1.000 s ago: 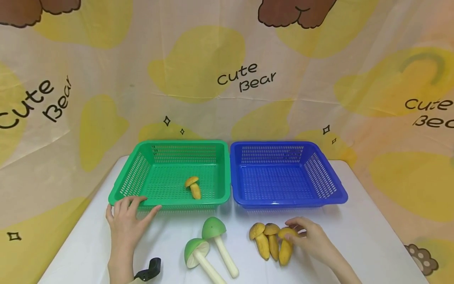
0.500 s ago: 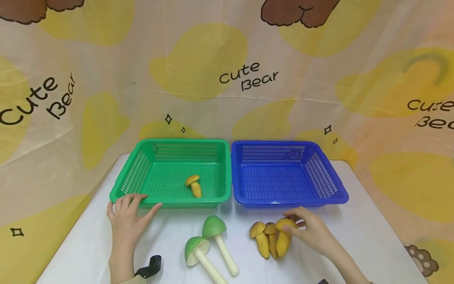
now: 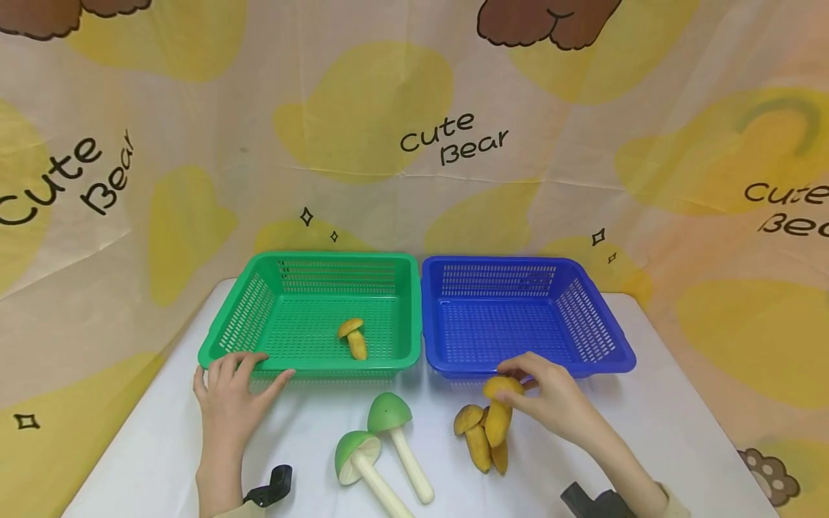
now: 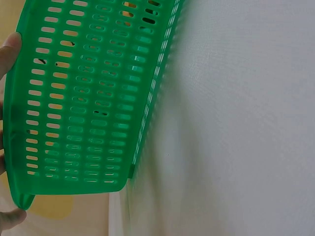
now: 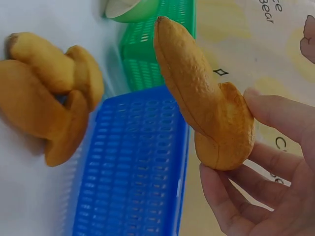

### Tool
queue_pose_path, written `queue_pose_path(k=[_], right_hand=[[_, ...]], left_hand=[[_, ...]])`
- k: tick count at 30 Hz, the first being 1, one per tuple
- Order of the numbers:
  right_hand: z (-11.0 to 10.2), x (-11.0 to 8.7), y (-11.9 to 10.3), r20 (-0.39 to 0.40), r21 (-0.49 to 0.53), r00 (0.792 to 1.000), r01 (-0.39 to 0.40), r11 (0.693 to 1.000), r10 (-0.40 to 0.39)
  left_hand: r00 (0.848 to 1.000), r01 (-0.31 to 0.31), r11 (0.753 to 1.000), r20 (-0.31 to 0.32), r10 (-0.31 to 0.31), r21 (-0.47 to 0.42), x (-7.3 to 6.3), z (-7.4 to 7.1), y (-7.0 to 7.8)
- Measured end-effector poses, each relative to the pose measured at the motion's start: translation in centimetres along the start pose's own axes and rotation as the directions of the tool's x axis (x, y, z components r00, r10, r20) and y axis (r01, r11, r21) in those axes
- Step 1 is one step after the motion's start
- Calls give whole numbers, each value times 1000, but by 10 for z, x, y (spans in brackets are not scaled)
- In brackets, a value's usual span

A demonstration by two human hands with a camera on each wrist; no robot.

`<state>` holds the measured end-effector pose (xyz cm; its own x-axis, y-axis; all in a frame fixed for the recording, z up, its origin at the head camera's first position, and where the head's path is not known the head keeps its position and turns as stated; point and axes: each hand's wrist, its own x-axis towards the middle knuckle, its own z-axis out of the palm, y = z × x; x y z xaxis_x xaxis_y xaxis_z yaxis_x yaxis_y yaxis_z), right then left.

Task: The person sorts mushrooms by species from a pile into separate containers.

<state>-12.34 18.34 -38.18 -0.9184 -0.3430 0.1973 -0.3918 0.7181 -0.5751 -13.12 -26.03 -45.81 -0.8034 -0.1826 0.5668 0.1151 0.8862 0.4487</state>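
My right hand (image 3: 550, 396) pinches a yellow-brown toy mushroom (image 5: 197, 103) by its cap, thumb on one side and fingers on the other. Its stem points down over two similar mushrooms (image 3: 478, 446) on the table, one of them partly hidden behind it. The held cap overlaps the front rim of the blue basket (image 3: 527, 372) in the head view. My left hand (image 3: 229, 403) rests at the front left rim of the green basket (image 4: 83, 98), thumb spread wide. One more yellow-brown mushroom (image 3: 355, 339) lies inside that basket.
Two green-capped toy mushrooms (image 3: 390, 414) with long pale stems lie on the white table (image 3: 291, 432) between the hands. Side by side, the baskets stand at the back, before a patterned cloth (image 3: 363, 108).
My right hand has lifted the rightmost yellow-brown mushroom from the group and moved it up and left, toward the blue basket. The left hand stays at the green basket's rim.
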Motion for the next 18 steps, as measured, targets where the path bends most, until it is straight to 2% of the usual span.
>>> queue_pose_path(k=[7,18], right_hand=[[-3,20,-12,12,42,998,55,998,-56],[-3,64,-33,71,132,996,36,991,-46]], left_hand=[[1000,0,1000,0,0,0,0,0,0],[1000,-2,1000,3,1,17,-1,-1,1]])
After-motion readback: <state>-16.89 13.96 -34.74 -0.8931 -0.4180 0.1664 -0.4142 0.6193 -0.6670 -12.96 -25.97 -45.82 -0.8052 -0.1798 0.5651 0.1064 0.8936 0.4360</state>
